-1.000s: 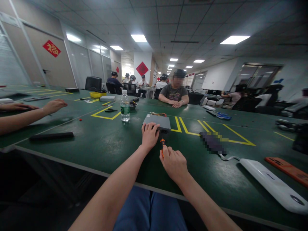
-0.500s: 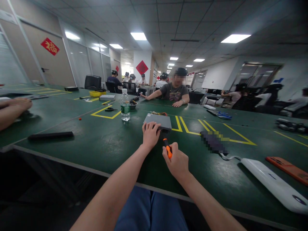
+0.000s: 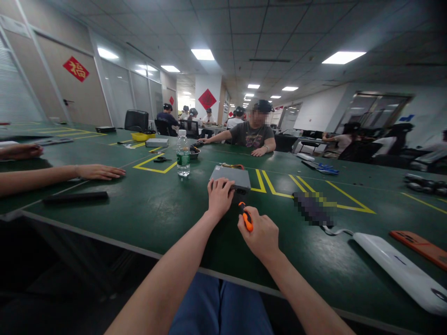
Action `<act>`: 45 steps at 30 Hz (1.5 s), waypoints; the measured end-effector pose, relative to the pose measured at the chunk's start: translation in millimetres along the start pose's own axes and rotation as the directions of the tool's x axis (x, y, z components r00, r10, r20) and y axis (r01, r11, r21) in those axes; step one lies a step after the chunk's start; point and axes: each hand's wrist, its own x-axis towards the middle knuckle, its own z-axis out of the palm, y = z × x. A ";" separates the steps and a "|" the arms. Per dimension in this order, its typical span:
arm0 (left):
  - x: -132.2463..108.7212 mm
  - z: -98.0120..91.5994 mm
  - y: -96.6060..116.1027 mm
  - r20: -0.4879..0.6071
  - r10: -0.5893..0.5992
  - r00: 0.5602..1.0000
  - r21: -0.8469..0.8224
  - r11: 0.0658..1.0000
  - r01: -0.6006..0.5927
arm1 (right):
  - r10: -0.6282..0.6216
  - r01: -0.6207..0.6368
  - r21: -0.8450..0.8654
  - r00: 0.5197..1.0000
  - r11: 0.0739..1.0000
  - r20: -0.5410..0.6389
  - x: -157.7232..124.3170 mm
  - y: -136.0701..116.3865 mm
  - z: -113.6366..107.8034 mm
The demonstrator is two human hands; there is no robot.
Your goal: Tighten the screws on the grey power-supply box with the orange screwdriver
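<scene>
The fingers of the right hand [image 3: 260, 232] were curled tightly around the orange and black handle of a screwdriver [image 3: 247, 219], which slanted up and away toward the near side of a grey metal box [image 3: 232, 177]. The shaft was too faint to tell whether its tip met the box. The fingers of the left hand [image 3: 220, 197] were bent over the box's near edge, spread on its top, holding it. The box lay flat on the green table [image 3: 153, 218], straight ahead of the person, with coloured wires [image 3: 233, 166] at its far side and a dark socket [image 3: 240, 190] in its near face, just right of the left hand.

Left of the box stood an upright water bottle [image 3: 183, 159] with a green label, and a small bowl [image 3: 194, 152] sat just behind it. Farther left lay a long black bar [image 3: 76, 197], near a co-worker's hand [image 3: 101, 171] resting flat on the table. To the right were a pixelated dark item [image 3: 313, 209], a white device [image 3: 394, 265] with a pale strap [image 3: 337, 230] between the two, and an orange phone [image 3: 422, 246]. Across the table sat a person [image 3: 253, 135] in a dark cap, one arm stretched sideways. Beyond them, more people worked at other tables.
</scene>
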 end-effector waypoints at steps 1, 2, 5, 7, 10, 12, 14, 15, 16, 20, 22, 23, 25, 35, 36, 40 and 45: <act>-0.1 -0.4 0.1 0.000 0.001 1.000 -0.002 1.000 -0.001 | 0.004 -0.004 0.011 1.000 1.000 -0.013 0.0 1.5 -1.2; -0.1 -0.8 0.2 0.001 0.001 1.000 -0.003 1.000 -0.001 | 0.007 -0.007 0.021 1.000 1.000 -0.024 -0.2 3.0 -2.6; -0.2 -0.9 0.1 0.005 0.000 1.000 -0.003 1.000 0.000 | 0.022 -0.020 0.032 0.999 0.999 -0.045 -1.3 7.2 -7.2; -0.4 -0.3 -0.5 0.007 0.000 1.000 -0.002 1.000 0.000 | 0.040 -0.038 0.033 0.998 0.999 -0.056 -2.3 10.1 -9.7; -1.1 0.8 -2.2 0.007 0.011 1.000 -0.001 1.000 -0.011 | 0.080 -0.079 0.027 0.995 0.997 -0.057 -3.3 14.3 -11.6; -1.6 1.3 -3.3 0.008 0.025 1.000 -0.004 1.000 -0.025 | 0.104 -0.104 0.011 0.993 0.995 -0.049 -3.6 16.5 -12.0; -2.0 1.4 -3.9 0.010 0.034 0.999 -0.004 0.999 -0.034 | 0.123 -0.123 -0.002 0.991 0.992 -0.044 -3.7 17.7 -12.3; -2.1 1.4 -4.0 0.011 0.034 0.999 -0.003 0.999 -0.034 | 0.129 -0.129 -0.005 0.991 0.992 -0.044 -3.7 18.0 -12.4; -2.2 1.3 -4.0 0.012 0.033 0.999 -0.001 0.999 -0.033 | 0.133 -0.133 -0.005 0.990 0.991 -0.044 -3.7 18.2 -12.5; -2.2 0.7 -3.5 0.015 0.029 0.999 -0.003 1.000 -0.029 | 0.149 -0.150 -0.004 0.988 0.989 -0.047 -3.2 18.6 -13.2; -2.1 0.3 -3.4 0.018 0.028 0.999 -0.004 1.000 -0.028 | 0.158 -0.158 -0.006 0.986 0.987 -0.048 -3.0 19.0 -13.6; -2.1 0.1 -3.4 0.022 0.028 0.999 -0.004 1.000 -0.028 | 0.162 -0.162 -0.006 0.986 0.987 -0.048 -3.0 19.2 -13.8; -2.0 -0.2 -3.5 0.027 0.030 0.999 -0.003 1.000 -0.030 | 0.168 -0.169 -0.005 0.984 0.986 -0.050 -2.9 19.7 -14.5; -2.1 1.2 -4.7 0.022 0.030 0.999 -0.001 1.000 -0.030 | 0.205 -0.207 -0.008 0.976 0.978 -0.077 -3.3 22.2 -14.7; -2.1 1.4 -4.9 0.021 0.031 0.999 -0.002 1.000 -0.030 | 0.205 -0.206 -0.011 0.976 0.978 -0.076 -3.2 21.9 -14.7; -2.3 1.6 -5.2 0.016 0.032 0.999 -0.004 0.999 -0.032 | 0.160 -0.163 -0.027 0.984 0.986 -0.071 -2.8 20.0 -15.0; -2.2 0.8 -3.9 0.028 0.020 0.999 0.000 1.000 -0.020 | 0.071 -0.074 -0.039 0.996 0.996 -0.061 -2.1 18.6 -14.8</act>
